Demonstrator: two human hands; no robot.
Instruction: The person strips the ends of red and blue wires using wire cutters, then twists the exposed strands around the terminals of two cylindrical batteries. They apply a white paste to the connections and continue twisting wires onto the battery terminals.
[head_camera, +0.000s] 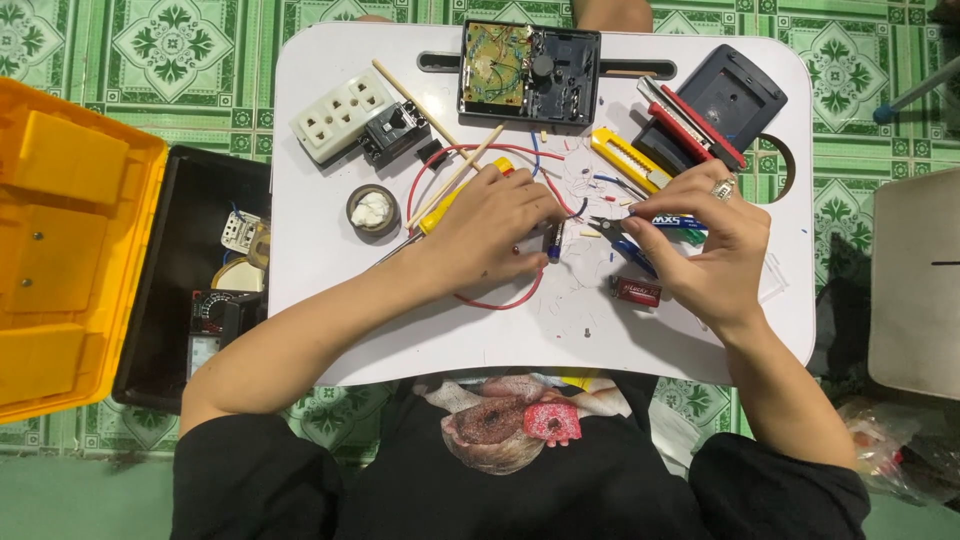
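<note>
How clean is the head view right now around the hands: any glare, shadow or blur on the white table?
Head view: even, soft light, no hard glare on the white table; only faint shadows under the left hand and right hand; the cutters and red wire read sharp; the frame edges bend slightly, as with a wide lens; inside the black toolbox it is dim.

white socket strip (341, 116), yellow cutter (628, 159), toolbox (70, 250)
</note>
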